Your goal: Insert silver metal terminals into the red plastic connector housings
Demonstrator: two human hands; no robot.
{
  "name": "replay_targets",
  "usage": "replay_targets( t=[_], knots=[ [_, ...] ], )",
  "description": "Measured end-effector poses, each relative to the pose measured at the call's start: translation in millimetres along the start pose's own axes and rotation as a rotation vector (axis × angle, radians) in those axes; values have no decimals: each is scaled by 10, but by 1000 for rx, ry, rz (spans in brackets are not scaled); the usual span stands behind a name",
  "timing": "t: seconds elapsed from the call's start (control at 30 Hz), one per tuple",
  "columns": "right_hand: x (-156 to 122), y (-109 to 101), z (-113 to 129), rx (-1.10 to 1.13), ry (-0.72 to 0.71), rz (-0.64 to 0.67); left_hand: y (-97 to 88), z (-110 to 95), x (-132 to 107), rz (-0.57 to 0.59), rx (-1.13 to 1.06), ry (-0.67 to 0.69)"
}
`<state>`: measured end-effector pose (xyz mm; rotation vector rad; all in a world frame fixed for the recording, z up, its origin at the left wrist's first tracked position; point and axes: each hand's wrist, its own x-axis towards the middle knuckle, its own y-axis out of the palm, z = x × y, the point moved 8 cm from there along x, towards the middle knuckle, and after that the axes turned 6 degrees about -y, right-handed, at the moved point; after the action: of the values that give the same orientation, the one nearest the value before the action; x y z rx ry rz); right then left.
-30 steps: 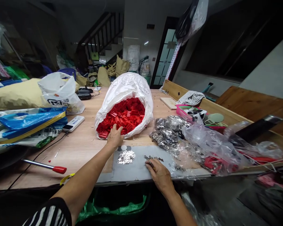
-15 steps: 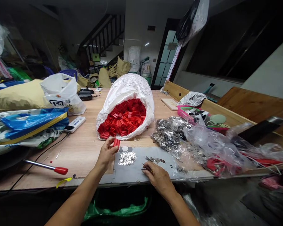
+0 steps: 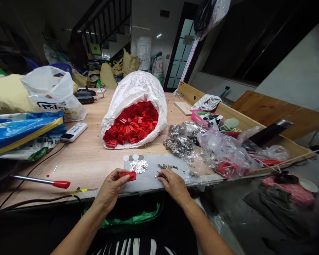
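Observation:
My left hand (image 3: 111,187) pinches a small red plastic piece (image 3: 129,175) at the near edge of the table, just over a grey mat (image 3: 149,179). My right hand (image 3: 174,184) rests on the mat, its fingers closed on a thin metal tool (image 3: 161,174) beside a scatter of dark metal parts (image 3: 167,166). A heap of small silver parts (image 3: 138,165) lies on the mat between my hands. Behind the mat a white sack (image 3: 138,92) lies on its side, its mouth full of red pieces (image 3: 131,124).
Clear bags of metal parts (image 3: 186,141) and red items (image 3: 228,166) crowd the right. A red-handled rod (image 3: 42,181), a white remote (image 3: 73,131), a blue bag (image 3: 18,131) and a white plastic bag (image 3: 51,92) lie left. A pink basket (image 3: 202,118) stands by the wooden rail.
My left hand left the sack's mouth with one red piece and drew it back to the near edge of the mat. My right hand stayed on the mat. The view tipped downward.

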<state>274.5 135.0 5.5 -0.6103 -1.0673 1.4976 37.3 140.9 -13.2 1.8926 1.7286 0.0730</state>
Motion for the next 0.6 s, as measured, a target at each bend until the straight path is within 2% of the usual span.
replay_targets(
  t=[0.13,0.33,0.47,0.6],
  knots=[
    [9,-39,67,59,-7,-53,114,-271,-200,-35,455,427],
    [40,-105,464,397,-35,-85,251,-410,-471,-27,730,776],
    [51,-145,770,493,-66,-98,293,-447,-564,-4,804,899],
    [59,-177,974,474,-162,-117,303,-441,-575,25,827,892]
  ],
)
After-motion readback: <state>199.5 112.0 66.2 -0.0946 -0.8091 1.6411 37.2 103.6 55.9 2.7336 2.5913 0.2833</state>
